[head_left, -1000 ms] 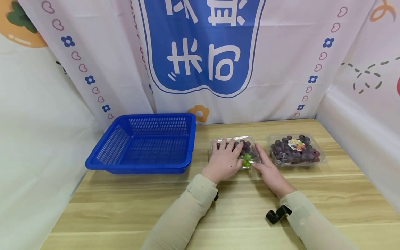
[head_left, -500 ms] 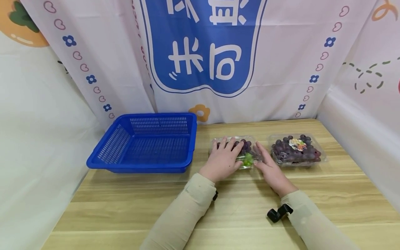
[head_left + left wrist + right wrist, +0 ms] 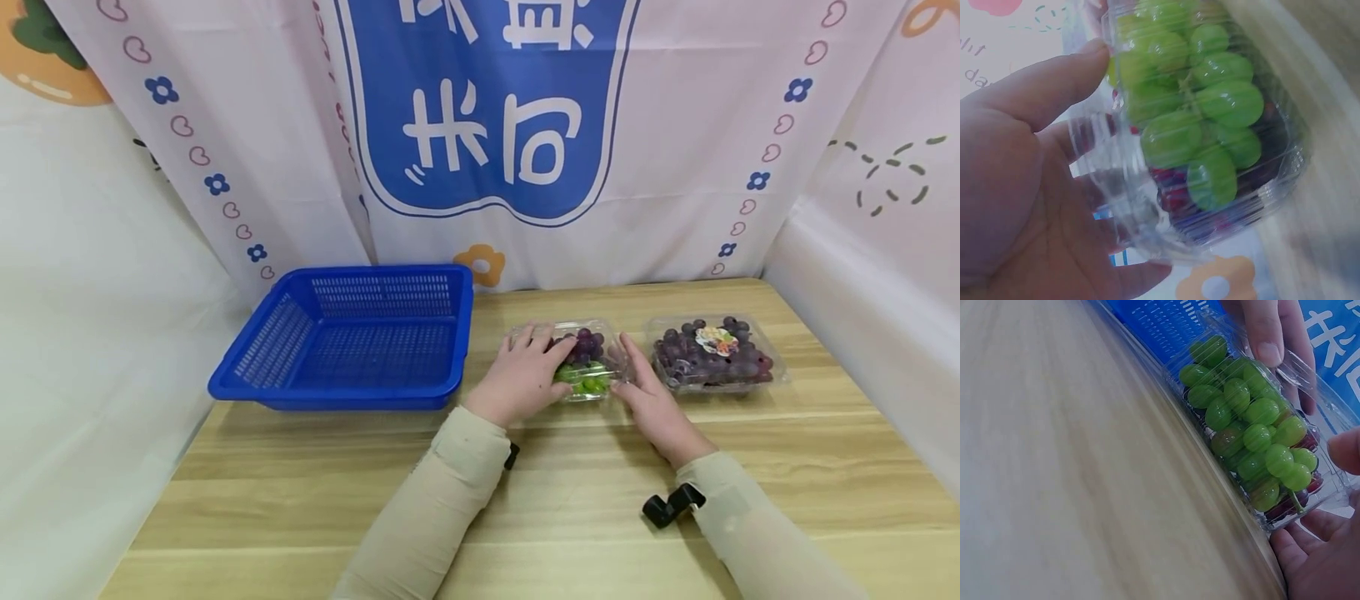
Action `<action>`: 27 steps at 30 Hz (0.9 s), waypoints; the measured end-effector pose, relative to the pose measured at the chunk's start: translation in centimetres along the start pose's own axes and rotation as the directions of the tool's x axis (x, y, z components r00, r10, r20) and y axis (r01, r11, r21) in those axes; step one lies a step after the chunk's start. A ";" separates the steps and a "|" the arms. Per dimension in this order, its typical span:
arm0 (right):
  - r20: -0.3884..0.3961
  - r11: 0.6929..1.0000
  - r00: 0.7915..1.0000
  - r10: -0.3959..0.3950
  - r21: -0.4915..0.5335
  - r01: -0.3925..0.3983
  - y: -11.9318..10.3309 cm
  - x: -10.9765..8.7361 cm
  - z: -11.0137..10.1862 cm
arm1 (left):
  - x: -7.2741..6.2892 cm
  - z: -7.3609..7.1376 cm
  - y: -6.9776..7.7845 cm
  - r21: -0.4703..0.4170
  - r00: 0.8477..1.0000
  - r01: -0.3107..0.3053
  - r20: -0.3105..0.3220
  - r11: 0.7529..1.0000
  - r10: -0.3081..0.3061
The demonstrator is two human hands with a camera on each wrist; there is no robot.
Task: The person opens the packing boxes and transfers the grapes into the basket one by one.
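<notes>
A clear plastic clamshell box of grapes (image 3: 585, 379) lies on the table in the head view. Green grapes (image 3: 1254, 434) fill its near side, with dark purple grapes (image 3: 585, 346) behind them. My left hand (image 3: 521, 379) holds the box's left part, fingers spread over the lid and thumb at the near edge. In the left wrist view, the left fingers show through the clear lid rim. My right hand (image 3: 656, 408) holds the right end, thumb at the front corner and fingers along the side. Whether the lid is latched, I cannot tell.
A second clear box of dark grapes (image 3: 712, 358), with a round sticker on its lid, stands just right of my right hand. To the left sits a blue slotted plastic basket (image 3: 337, 400). A printed cloth (image 3: 675, 167) hangs behind the wooden table (image 3: 570, 517).
My left hand has slid left across the lid, so more of the green and purple grapes shows. The right hand stays at the box's right end. The head view has tilted slightly.
</notes>
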State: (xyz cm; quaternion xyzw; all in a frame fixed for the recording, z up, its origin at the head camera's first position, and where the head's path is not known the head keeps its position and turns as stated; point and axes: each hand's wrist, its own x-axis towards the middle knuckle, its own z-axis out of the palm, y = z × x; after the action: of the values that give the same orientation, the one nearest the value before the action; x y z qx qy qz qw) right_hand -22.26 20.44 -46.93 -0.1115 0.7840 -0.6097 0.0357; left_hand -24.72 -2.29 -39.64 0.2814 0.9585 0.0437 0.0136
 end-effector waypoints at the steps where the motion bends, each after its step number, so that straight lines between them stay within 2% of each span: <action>1: -0.002 1.000 1.000 -0.002 -0.002 0.002 0.0 0.0 0.0 | 0.0 -0.2 -0.1 -0.007 1.000 0.001 0.008 1.000 -0.001; 8: 0.009 1.000 1.000 -0.007 0.005 0.007 -0.1 0.0 -0.1 | -0.6 -1.1 -0.4 -0.005 0.997 0.002 0.078 1.000 -0.002; 14: 0.003 1.000 1.000 -0.002 0.004 0.002 0.0 0.0 -0.1 | -0.6 -1.2 -0.3 -0.051 0.993 0.015 0.114 0.999 -0.009; 19: -0.001 1.000 1.000 -0.006 0.002 0.006 0.0 0.0 -0.2 | -0.4 -0.9 0.0 -0.064 0.993 0.034 0.118 0.997 -0.026; 27: 0.002 1.000 1.000 -0.010 -0.018 0.010 0.0 0.0 -0.1 | -0.3 -0.7 0.2 0.013 0.995 0.027 0.098 1.000 -0.028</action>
State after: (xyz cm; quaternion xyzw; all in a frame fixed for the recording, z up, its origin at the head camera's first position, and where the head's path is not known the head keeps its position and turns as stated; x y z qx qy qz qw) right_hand -22.31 20.56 -46.90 -0.1164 0.7889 -0.6026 0.0321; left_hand -24.42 -2.32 -38.95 0.2702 0.9607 0.0241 0.0595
